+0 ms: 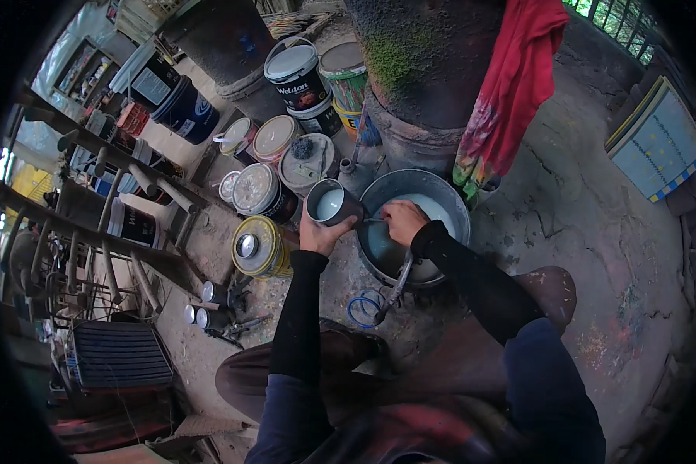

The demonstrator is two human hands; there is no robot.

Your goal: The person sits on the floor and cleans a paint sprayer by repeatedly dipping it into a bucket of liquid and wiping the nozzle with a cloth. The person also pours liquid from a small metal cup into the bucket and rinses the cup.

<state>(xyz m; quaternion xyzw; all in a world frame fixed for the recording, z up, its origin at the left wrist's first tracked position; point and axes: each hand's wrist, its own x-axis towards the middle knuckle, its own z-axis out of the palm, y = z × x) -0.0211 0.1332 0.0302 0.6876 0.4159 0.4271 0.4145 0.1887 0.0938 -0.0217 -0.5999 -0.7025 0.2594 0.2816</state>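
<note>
My left hand [322,235] is wrapped round a dark round cup [349,206] with whitish liquid in it, tilted slightly, at the left rim of a grey metal bucket [462,223]. Over the bucket, my right hand [404,222] has its fingers closed on a thin stick-like thing [372,220] that reaches toward the cup; its exact kind is hard to see. Pale, milky liquid [435,207] lies in the bucket. A metal tool with a handle [399,288] leans over the bucket's near rim, beside a coiled blue hose [362,309].
Paint cans crowd the left, including a yellow-rimmed one [261,246] and a white-lidded one [257,189]. Behind the bucket stands a large mossy drum [425,69] with a red cloth [516,85] hanging beside it. Spray guns [218,319] lie near a wooden rack [93,209].
</note>
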